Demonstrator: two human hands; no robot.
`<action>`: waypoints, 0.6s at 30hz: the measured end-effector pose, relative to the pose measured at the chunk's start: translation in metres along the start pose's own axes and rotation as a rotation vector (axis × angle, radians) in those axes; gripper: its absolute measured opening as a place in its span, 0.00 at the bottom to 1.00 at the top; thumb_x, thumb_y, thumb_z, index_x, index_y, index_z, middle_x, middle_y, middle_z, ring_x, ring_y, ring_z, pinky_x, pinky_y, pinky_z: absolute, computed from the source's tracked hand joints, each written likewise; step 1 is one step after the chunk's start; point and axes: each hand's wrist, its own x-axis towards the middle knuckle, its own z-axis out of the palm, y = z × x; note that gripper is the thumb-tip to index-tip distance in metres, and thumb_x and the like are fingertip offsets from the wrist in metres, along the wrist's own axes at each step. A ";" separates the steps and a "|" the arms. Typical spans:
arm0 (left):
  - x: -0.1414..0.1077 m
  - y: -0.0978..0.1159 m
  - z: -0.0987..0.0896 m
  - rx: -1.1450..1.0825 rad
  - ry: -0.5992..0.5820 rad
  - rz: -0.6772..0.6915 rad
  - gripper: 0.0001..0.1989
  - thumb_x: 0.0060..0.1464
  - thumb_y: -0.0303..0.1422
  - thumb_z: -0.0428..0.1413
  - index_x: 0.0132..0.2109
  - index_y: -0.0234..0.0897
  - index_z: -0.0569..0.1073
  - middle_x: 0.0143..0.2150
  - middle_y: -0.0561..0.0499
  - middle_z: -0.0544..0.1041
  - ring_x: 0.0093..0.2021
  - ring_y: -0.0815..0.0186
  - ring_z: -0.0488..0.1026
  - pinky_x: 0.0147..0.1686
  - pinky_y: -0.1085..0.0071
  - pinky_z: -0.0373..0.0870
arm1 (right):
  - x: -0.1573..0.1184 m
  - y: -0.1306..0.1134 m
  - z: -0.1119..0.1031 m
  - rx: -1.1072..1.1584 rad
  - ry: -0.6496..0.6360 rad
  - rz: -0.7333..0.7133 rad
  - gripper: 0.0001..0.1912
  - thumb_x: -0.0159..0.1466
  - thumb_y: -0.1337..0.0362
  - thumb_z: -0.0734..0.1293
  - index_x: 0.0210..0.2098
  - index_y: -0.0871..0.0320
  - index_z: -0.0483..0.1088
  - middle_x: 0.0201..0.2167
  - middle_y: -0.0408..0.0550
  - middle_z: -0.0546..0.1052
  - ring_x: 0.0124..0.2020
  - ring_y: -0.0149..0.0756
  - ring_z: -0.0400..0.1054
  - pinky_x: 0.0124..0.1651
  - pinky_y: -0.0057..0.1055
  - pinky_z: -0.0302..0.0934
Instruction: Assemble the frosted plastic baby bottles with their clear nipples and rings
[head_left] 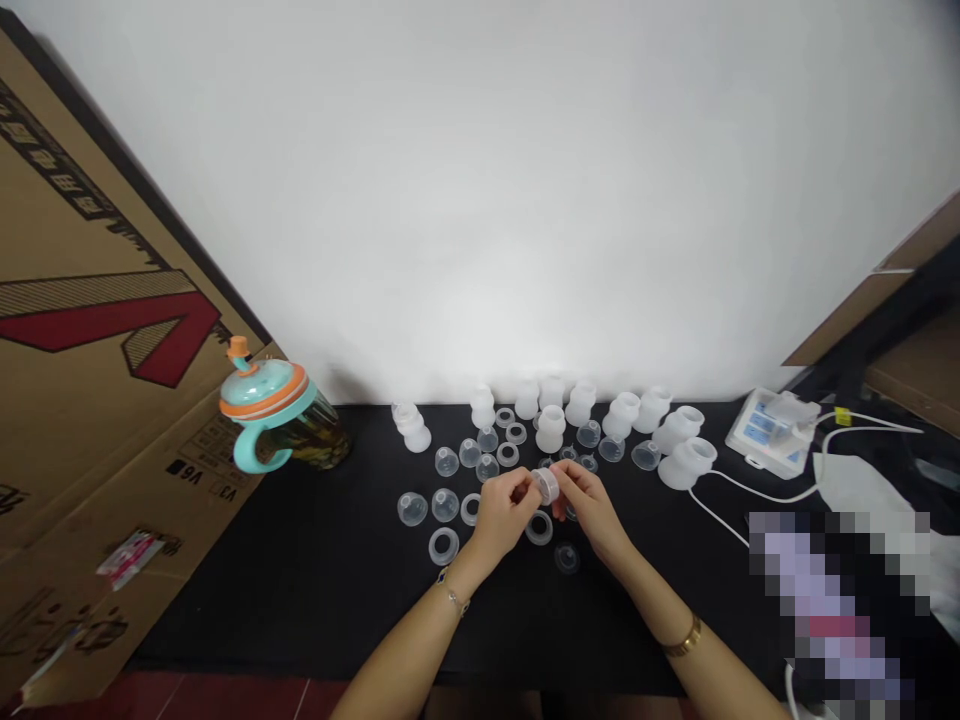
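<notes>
My left hand [504, 514] and my right hand [592, 508] meet over the black table, their fingers pinched on a whitish bottle collar ring [547, 486] held between them. The fingers hide part of it, and I cannot tell whether a nipple sits inside. Just below lies another translucent collar ring [538, 541], with a clear nipple [567, 557] flat on the table beside it. More collar rings [443, 560] and clear dome caps [445, 505] lie to the left. Behind my hands stand several small white bottles [550, 430] without caps.
A teal and orange lidded mug [330, 435] stands at the left by a large cardboard box [112, 400]. On the right are a power strip [772, 440], white cables [776, 498] and a blurred patch [832, 610]. A white wall [480, 200] rises behind the table [315, 590].
</notes>
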 end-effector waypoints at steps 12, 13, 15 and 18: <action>-0.001 -0.005 0.000 0.159 0.023 0.089 0.14 0.60 0.34 0.52 0.26 0.37 0.68 0.22 0.56 0.66 0.23 0.70 0.61 0.27 0.72 0.53 | 0.002 0.010 0.001 -0.063 0.088 -0.042 0.24 0.60 0.40 0.69 0.30 0.57 0.70 0.16 0.39 0.68 0.17 0.30 0.60 0.21 0.27 0.55; -0.002 -0.005 0.000 0.169 0.024 0.097 0.14 0.60 0.34 0.52 0.26 0.37 0.68 0.22 0.56 0.66 0.23 0.70 0.61 0.27 0.72 0.52 | 0.002 0.010 0.001 -0.068 0.094 -0.045 0.24 0.60 0.40 0.68 0.30 0.57 0.70 0.16 0.39 0.68 0.17 0.30 0.61 0.21 0.28 0.56; -0.003 -0.005 0.001 0.182 0.018 0.111 0.13 0.61 0.34 0.51 0.27 0.38 0.68 0.22 0.56 0.66 0.23 0.69 0.61 0.27 0.72 0.52 | 0.002 0.010 0.001 -0.065 0.100 -0.046 0.24 0.61 0.40 0.68 0.30 0.57 0.70 0.17 0.39 0.68 0.18 0.30 0.61 0.21 0.28 0.56; -0.004 -0.005 0.000 0.179 -0.015 0.122 0.14 0.64 0.35 0.49 0.30 0.38 0.69 0.23 0.55 0.66 0.23 0.69 0.61 0.27 0.72 0.52 | 0.002 0.009 0.000 -0.041 0.097 -0.030 0.24 0.60 0.41 0.68 0.30 0.57 0.70 0.18 0.39 0.68 0.18 0.30 0.62 0.21 0.27 0.56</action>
